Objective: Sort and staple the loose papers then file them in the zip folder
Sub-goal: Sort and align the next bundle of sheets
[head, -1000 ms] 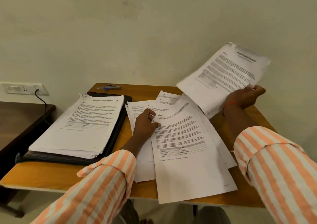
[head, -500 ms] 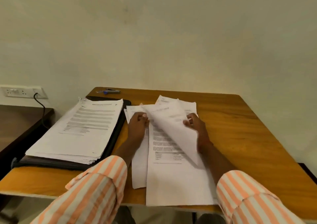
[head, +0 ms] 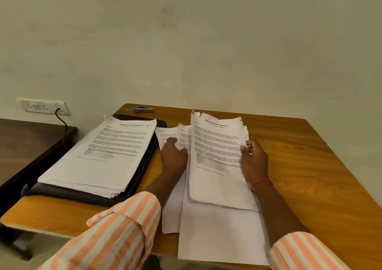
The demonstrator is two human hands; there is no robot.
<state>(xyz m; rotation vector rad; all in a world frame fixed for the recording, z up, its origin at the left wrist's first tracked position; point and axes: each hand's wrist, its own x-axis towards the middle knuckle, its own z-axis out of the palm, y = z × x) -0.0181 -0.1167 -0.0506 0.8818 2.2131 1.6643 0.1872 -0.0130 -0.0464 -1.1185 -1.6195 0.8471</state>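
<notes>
Loose printed papers lie spread on the wooden table in front of me. My right hand grips the right edge of a thin set of sheets that lies on top of them. My left hand rests on the spread sheets just left of that set, fingers curled at its left edge. A thick stack of printed papers sits on a black zip folder at the table's left. A small stapler with a blue part lies at the far edge.
A dark wooden side table stands lower at the left. On the wall above it is a socket panel with a black cable hanging down. The table's right half is bare wood.
My right hand brought the raised sheets from the upper right down onto the spread papers and now holds them by the right edge. My left hand stayed on the sheets.
</notes>
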